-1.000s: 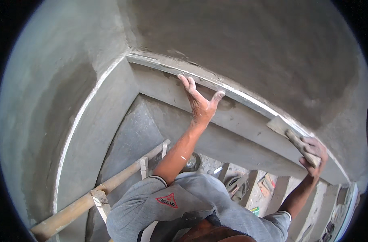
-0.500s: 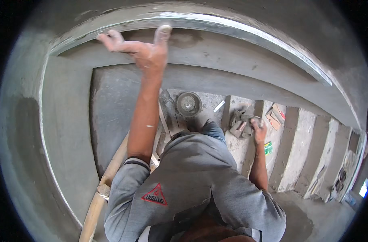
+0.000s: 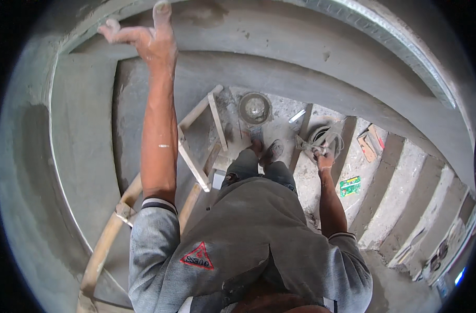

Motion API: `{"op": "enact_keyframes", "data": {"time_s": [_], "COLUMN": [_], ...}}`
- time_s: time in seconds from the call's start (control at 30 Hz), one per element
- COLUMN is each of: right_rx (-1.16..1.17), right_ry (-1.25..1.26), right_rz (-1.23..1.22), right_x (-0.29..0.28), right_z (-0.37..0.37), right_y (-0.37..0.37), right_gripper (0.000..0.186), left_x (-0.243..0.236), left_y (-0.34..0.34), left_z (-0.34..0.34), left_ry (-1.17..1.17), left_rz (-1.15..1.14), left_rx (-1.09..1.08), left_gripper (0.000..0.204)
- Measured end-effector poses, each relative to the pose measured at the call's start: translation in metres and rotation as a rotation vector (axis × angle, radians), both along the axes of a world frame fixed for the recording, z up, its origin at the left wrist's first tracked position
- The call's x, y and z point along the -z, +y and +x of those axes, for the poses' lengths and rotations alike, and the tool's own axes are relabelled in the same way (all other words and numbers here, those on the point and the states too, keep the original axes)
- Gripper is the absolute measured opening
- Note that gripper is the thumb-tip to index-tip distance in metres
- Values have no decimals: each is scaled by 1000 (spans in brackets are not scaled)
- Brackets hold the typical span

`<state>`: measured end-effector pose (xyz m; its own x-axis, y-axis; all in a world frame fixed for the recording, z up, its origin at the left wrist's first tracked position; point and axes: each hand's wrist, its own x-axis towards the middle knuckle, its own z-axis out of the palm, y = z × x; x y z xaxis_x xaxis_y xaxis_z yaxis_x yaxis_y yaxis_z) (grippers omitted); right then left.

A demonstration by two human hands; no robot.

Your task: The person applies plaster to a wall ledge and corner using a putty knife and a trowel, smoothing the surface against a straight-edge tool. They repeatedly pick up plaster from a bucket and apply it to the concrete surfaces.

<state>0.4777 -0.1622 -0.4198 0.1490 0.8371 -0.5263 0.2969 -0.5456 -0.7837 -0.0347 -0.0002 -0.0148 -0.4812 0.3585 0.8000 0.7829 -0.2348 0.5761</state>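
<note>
My left hand point(image 3: 154, 41) is raised at the upper left, fingers and thumb spread, tips against the long pale metal straightedge point(image 3: 379, 23) along the plastered ledge point(image 3: 279, 31). My right hand point(image 3: 324, 159) is lowered over the stairs, closed on something I cannot make out, beside a dark bucket point(image 3: 320, 135) with grey tools or straps over its top. Further back a round pan point(image 3: 254, 108) with grey residue sits above my feet, next to a small white bar point(image 3: 297, 116).
Bamboo poles point(image 3: 97, 250) and pale timber bracing point(image 3: 193, 161) stand on my left. Concrete steps point(image 3: 412, 177) descend to the right, with orange pieces point(image 3: 368, 146), a green packet point(image 3: 349, 185) and loose items point(image 3: 444, 248) on them. Grey plastered walls point(image 3: 29, 161) curve around me.
My right hand, earlier holding a float at the straightedge, has dropped to the bucket on the stairs. My left hand stays at the straightedge. The view has tilted down, showing my feet.
</note>
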Motion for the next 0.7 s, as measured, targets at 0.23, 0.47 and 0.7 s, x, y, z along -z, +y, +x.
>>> {"op": "enact_keyframes", "data": {"time_s": [0.23,0.47,0.7], "right_rx": [-288,-558,-707], "right_ry": [-247,-361,-239], "right_rz": [-50,243,283], "right_x": [51,0,80], "right_z": [9,-55,-148], "right_y": [14,33,68], "right_gripper": [36,34,33], "left_x": [9,15,31], "left_y": [4,4,18], "left_z": [-18,-25,-61], "left_ry": [121,184,367], "left_rz": [-54,-87,42], "left_rx": [-173,-236,-316], "left_gripper": [97,98,95]}}
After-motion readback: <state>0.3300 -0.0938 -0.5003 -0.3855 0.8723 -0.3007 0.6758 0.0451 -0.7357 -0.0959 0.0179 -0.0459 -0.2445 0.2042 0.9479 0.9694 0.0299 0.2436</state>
